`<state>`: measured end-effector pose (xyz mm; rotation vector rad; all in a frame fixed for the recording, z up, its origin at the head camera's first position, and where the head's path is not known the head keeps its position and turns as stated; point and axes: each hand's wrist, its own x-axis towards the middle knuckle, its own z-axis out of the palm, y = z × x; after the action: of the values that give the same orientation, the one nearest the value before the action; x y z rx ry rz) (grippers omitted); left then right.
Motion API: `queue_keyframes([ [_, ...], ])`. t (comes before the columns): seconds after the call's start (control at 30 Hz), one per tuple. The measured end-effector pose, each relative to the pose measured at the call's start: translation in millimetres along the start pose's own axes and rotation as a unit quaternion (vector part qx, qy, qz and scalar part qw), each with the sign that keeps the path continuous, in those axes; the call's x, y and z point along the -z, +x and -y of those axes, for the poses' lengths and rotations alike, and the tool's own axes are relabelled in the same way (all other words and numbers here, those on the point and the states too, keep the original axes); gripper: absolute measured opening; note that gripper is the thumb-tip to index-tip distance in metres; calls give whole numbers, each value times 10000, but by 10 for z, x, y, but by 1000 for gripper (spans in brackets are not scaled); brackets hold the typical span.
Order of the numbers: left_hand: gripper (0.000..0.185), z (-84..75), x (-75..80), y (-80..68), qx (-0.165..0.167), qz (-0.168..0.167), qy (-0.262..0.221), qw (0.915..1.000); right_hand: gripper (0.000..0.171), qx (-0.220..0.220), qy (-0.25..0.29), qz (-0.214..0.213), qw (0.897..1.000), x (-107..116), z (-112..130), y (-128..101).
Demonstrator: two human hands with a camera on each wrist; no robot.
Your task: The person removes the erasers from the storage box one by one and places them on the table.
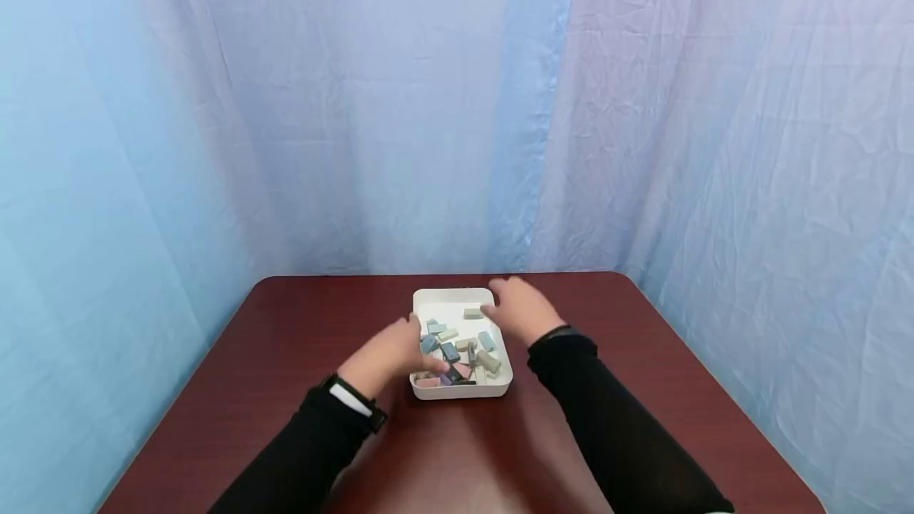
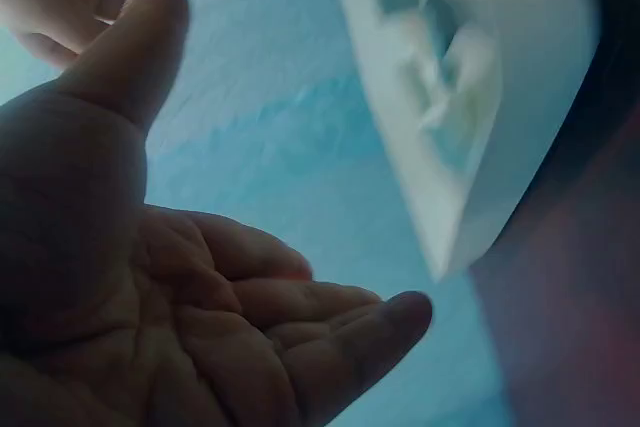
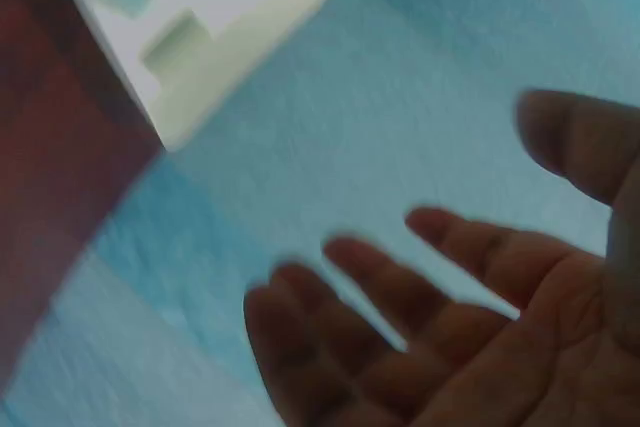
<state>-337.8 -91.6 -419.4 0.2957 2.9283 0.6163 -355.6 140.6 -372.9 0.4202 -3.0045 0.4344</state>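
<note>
A white tray (image 1: 457, 392) sits in the middle of the dark red-brown table (image 1: 643, 387). It holds several small blocks (image 1: 450, 352) in blue, pale green, pink and grey. My left hand (image 1: 389, 354) hovers at the tray's left side with fingers relaxed; the left wrist view shows its bare palm (image 2: 200, 317) holding nothing, the tray (image 2: 470, 217) just beyond it. My right hand (image 1: 520, 309) is over the tray's far right corner, next to a pale green block (image 1: 473, 313). In the blurred right wrist view its fingers (image 3: 470, 347) are spread and empty, the tray (image 3: 230, 67) above them.
A wrinkled light blue curtain (image 1: 428, 101) hangs behind and on both sides of the table. The table's rounded far corners lie close behind the tray. Both arms wear black sleeves, and a dark band sits on each wrist.
</note>
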Motion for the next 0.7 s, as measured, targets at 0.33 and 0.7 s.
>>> queue_keyframes([
  [0.33, 109, 62, -345, -89, 88, -287, -264, 9992, 32, 538, 258, 741, 9955, -670, 111, -201],
  [0.7, 110, 222, -559, -29, 234, -413, -568, 9973, 15, 384, -225, 235, 9987, -881, 63, -195],
])
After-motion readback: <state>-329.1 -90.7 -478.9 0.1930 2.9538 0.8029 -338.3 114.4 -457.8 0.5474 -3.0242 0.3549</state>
